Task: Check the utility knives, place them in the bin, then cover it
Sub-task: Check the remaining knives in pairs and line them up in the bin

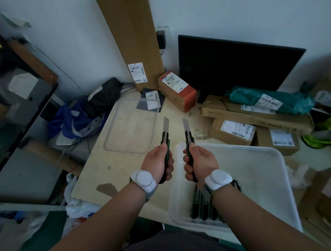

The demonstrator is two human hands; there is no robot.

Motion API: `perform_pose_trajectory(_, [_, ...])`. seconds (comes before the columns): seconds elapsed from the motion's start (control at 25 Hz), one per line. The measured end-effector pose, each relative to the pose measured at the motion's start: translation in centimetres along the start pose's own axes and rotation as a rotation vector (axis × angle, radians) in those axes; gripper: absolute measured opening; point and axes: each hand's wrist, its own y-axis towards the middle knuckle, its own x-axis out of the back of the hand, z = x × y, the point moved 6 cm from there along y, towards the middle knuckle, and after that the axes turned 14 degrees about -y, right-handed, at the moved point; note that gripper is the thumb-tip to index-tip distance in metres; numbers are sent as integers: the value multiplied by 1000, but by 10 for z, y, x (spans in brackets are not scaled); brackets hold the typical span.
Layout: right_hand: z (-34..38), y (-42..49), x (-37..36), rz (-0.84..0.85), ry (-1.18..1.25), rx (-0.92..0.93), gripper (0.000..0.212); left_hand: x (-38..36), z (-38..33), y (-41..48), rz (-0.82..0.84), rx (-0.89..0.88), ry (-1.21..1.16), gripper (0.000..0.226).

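Note:
My left hand [158, 161] grips a dark green utility knife [165, 139], its blade slid out and pointing away from me. My right hand [200, 163] grips a second green utility knife [188, 136], blade also extended, tilted slightly left. Both knives are held upright above the table, a little apart. To the right stands a translucent white bin [275, 173]; several green knives [204, 205] lie in its near left corner, partly hidden by my right forearm. The clear lid [133, 124] lies flat on the table at the left.
The pale wooden table [101, 179] is ringed by clutter: cardboard boxes [256, 116] and a teal parcel [271, 100] behind the bin, a red box [177, 90], a tall leaning carton [130, 35], a black monitor [236, 65], and bags [82, 118] at left.

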Motion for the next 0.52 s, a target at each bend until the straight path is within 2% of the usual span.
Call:
perform_pose_trajectory(0.28, [-8, -11, 51, -53, 71, 51, 25, -40, 23, -1, 108, 6, -18, 29])
perform_pose_trajectory(0.52, [-15, -14, 91, -73, 76, 95, 24, -70, 44, 3, 198, 46, -56, 18])
